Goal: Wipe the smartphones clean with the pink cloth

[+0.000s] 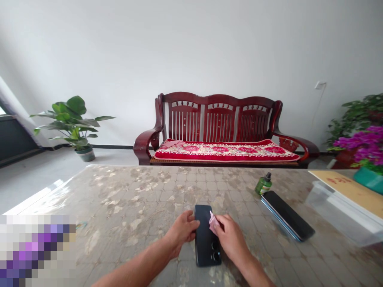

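A dark phone (pixel 204 243) lies back up on the patterned table cover (pixel 134 207), its camera lenses at the end nearer me. My left hand (pixel 183 231) touches the phone's left edge with bent fingers. In my right hand (pixel 228 233), a small pink cloth (pixel 213 223) is pinched between thumb and fingers, over the right side of the phone.
A green bottle (pixel 263 184) with a black cap stands beside stacked phones (pixel 289 216) on the right. Farther right are a clear plastic box (pixel 338 215) and purple flowers (pixel 363 145) in a teal pot. A wooden bench (pixel 220 123) stands beyond the table.
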Tool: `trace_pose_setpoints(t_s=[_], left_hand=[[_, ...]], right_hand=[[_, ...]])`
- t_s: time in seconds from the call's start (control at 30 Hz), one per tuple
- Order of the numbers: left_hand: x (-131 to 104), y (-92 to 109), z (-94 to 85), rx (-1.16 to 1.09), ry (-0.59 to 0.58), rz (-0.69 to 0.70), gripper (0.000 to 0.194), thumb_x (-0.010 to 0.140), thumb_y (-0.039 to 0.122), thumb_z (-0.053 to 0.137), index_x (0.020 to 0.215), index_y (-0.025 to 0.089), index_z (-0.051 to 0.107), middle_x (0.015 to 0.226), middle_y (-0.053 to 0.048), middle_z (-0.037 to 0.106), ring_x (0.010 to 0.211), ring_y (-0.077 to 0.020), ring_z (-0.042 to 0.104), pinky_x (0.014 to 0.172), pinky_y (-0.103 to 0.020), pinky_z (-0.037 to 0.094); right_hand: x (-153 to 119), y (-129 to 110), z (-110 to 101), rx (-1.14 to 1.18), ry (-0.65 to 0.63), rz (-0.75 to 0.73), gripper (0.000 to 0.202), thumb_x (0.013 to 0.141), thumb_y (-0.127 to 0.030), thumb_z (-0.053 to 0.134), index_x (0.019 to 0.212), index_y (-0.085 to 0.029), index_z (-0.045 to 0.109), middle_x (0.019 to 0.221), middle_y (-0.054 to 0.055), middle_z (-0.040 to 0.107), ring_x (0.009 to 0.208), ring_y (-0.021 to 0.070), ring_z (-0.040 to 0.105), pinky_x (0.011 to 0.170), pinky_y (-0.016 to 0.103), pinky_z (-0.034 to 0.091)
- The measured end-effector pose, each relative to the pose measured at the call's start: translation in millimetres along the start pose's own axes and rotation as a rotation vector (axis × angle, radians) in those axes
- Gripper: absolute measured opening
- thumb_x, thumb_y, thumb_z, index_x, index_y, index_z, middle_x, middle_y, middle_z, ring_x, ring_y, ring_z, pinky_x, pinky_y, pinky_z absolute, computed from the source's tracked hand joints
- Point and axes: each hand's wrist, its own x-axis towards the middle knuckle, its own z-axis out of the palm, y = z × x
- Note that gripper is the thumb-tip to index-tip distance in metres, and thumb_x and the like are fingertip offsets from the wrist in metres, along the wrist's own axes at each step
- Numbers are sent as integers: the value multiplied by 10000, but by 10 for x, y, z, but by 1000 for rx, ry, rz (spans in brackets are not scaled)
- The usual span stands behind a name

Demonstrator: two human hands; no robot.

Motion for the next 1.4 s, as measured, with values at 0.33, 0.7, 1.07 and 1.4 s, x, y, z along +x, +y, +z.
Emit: trace_pose_setpoints(t_s=[0.33,0.7,1.07,1.4], left_hand=[[-108,1,199,50,-65,262,333,706,438,677,858,143,649,701,-6,660,644,-175,621,567,-231,457],[-354,82,207,396,102,620,221,848,367,565,914,172,645,840,-36,702,807,-241,648,744,-276,499],[-226,-77,59,483,110,725,274,880,451,552,841,193,638,727,-4,647,747,-211,635,747,-244,507],[-258,-35,32,306,25,660,330,888,469,583,985,168,676,866,-39,706,835,-238,657,742,-258,518]], right_hand=[[126,-57,-198,316,195,-50,370,902,-494,504,907,-190,714,887,86,693,831,231,657,747,314,538],[111,-978,-424,-96,187,-598,268,931,-120,524,1103,-266,667,1013,40,693,955,207,589,834,350,520],[136,-676,-459,-138,323,-633,310,954,-135,468,1158,-288,645,989,37,699,898,217,608,776,347,532],[137,-337,-363,225,156,-261,257,931,-399,534,958,-260,749,891,65,713,856,234,626,785,340,517]])
